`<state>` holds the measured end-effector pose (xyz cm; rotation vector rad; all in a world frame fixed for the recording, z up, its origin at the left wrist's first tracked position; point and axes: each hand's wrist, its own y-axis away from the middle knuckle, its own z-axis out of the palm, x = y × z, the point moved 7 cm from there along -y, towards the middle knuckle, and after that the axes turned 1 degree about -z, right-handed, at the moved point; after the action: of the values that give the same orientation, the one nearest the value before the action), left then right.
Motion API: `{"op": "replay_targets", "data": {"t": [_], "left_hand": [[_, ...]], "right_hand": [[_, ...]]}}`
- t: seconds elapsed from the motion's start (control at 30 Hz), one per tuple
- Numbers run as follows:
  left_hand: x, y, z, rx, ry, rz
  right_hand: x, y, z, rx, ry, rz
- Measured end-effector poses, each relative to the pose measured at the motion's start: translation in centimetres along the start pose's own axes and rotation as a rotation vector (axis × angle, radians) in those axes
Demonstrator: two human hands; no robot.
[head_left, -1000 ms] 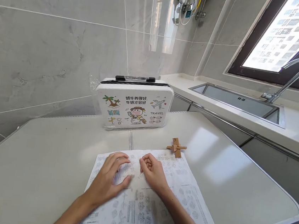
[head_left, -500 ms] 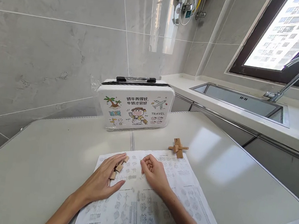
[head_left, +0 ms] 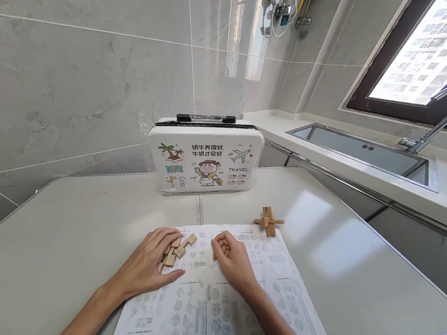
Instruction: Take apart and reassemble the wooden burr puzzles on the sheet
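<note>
A printed instruction sheet [head_left: 228,306] full of small puzzle diagrams lies on the white table [head_left: 60,235]. My left hand [head_left: 145,266] rests on the sheet's upper left, its fingers curled round several small wooden puzzle pieces [head_left: 177,247]. Just to the right, my right hand [head_left: 231,261] sits on the paper in a loose fist; nothing shows in it. An assembled wooden cross puzzle [head_left: 268,220] stands on the table just beyond the sheet's far right corner, apart from both hands.
A white tin case [head_left: 204,157] with cartoon travel pictures and a black handle stands upright at the table's back, against the tiled wall. To the right are a counter with a steel sink [head_left: 364,153], a curved tap [head_left: 445,113] and a window.
My left hand has drawn back toward the left and turned up slightly, uncovering the wooden pieces it holds. The right hand has hardly moved.
</note>
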<state>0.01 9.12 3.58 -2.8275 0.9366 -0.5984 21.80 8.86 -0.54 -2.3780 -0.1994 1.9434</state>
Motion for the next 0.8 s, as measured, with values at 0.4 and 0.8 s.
{"op": "replay_targets", "data": {"t": [0.4,0.8], "left_hand": [[-0.6,0.0,0.4,0.007,0.034,-0.081],[2.4,0.2,1.1,-0.09,0.156,0.022]], "right_hand": [[0.2,0.1,0.1,-0.006,0.0,0.011],[-0.8,0.6,0.6,-0.065,0.16,-0.121]]}}
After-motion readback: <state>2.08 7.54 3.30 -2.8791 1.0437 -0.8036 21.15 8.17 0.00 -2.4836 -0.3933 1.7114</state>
